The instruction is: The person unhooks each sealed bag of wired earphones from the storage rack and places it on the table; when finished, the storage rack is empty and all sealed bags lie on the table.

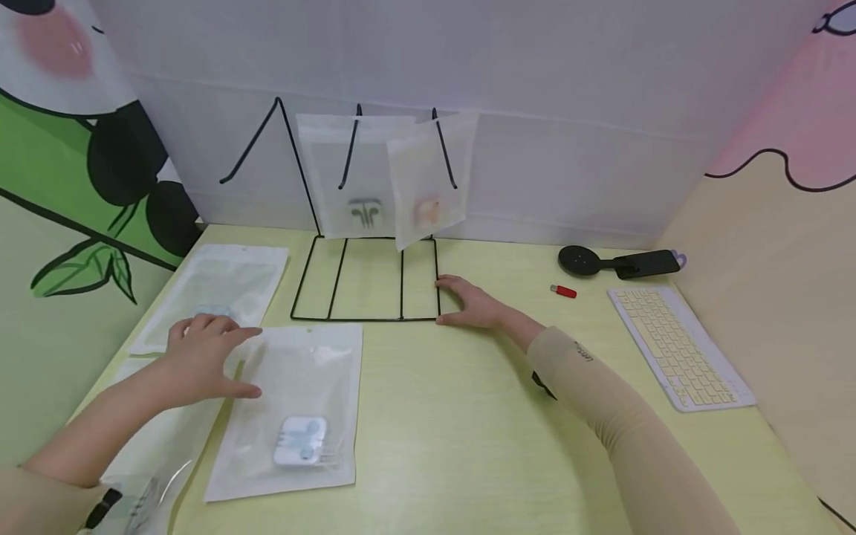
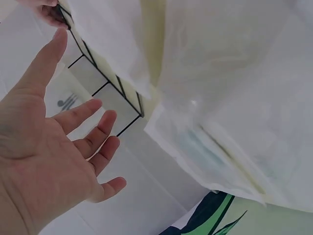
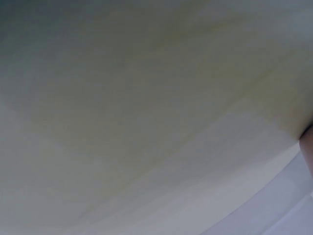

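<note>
Black wire forms the rack (image 1: pixel 364 320), our landmark, on a pale yellow table (image 1: pixel 481 446). On its middle hook we see the first hanging pouch (image 1: pixel 368 163), white and cloudy, showing a dark earbud shape; the second hanging pouch (image 1: pixel 417 167), on the right hook, overlaps it and shows a faint orange shape. At the rack's right edge, the person's right hand (image 1: pixel 471 303) touches the base with fingertips and thumb; we cannot tell whether it grips. To the rack's front left, the left hand (image 1: pixel 200 364) hovers with fingers spread, holding nothing. Near it we find three more white pouches: the near pouch (image 1: pixel 301 386), in front of the rack's left side, with a white square case (image 1: pixel 300 442) inside; the far pouch (image 1: pixel 234 279), just left of the rack; and the third pouch (image 1: pixel 174 438), partly under the left forearm. Right of the rack we note a red USB stick (image 1: pixel 564 291), a round-headed black object (image 1: pixel 579 261) and a white keyboard (image 1: pixel 682 349).
</note>
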Available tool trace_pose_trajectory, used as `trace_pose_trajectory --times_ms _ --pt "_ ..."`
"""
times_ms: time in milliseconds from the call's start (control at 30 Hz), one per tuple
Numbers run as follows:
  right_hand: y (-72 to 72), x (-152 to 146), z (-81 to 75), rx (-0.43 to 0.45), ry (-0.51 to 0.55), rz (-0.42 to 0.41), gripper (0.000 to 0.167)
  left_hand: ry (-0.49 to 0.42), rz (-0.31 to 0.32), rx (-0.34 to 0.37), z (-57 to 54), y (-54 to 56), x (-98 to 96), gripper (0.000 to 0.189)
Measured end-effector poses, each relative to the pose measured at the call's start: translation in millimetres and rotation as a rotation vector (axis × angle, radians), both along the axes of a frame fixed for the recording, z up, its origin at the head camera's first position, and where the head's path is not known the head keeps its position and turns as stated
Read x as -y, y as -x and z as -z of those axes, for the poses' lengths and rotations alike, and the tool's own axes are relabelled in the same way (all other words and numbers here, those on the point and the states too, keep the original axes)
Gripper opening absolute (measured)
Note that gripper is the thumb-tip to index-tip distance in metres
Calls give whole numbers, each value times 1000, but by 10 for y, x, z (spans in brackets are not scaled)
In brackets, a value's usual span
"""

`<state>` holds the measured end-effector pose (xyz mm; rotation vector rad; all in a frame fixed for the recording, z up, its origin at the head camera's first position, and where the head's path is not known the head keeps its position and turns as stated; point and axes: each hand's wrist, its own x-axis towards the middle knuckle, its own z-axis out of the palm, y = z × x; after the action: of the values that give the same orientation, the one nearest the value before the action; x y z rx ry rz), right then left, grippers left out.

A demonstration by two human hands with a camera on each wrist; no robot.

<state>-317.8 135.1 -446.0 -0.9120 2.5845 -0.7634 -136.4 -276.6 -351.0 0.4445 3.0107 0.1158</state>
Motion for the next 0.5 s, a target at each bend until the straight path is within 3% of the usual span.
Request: trace_pose_trajectory --times_ms 233,500 --pt "6 -11 13 -1 -5 -6 82 -91 3 -61 -309 312 -115 96" --pt "4 -9 -5 1 -1 -7 82 -309 -49 -121 -482 789 -251 95"
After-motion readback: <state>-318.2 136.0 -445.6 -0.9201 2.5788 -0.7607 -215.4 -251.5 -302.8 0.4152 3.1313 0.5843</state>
